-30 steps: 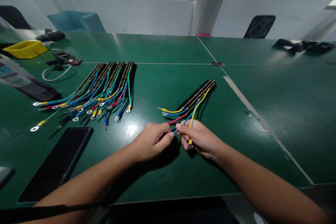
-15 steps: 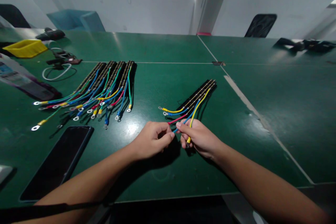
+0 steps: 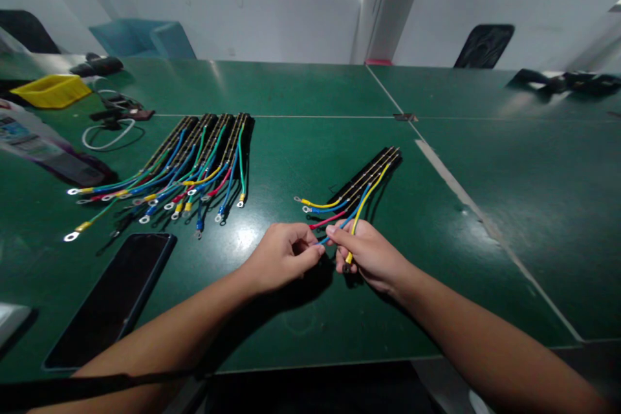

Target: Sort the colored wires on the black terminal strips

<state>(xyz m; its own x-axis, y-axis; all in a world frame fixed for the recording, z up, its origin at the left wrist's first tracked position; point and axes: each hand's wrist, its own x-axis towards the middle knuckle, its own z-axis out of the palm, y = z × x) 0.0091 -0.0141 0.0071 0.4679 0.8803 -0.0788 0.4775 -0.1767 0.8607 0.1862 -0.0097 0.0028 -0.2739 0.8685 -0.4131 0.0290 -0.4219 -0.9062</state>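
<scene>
left hand [image 3: 284, 259] and right hand [image 3: 371, 253] at frame centre both pinch thin glossy wires of the black strip harness [image 3: 361, 184], fingers clamped; smooth green table [image 3: 301, 142].

The thin blue wire's [image 3: 324, 239] end disappears between the pinching fingertips [image 3: 317, 248]; the black flat phone [image 3: 109, 301] runs partly behind the forearm.

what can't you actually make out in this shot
Head view, the only one:
- Tips of the blue and red wires: hidden between the left hand and right hand.
- Yellow wire terminal: covered by right fingers.
- Markings on the black strip: too small.
- Phone screen: dark.
- Items at far left: cut by the edge.
</scene>
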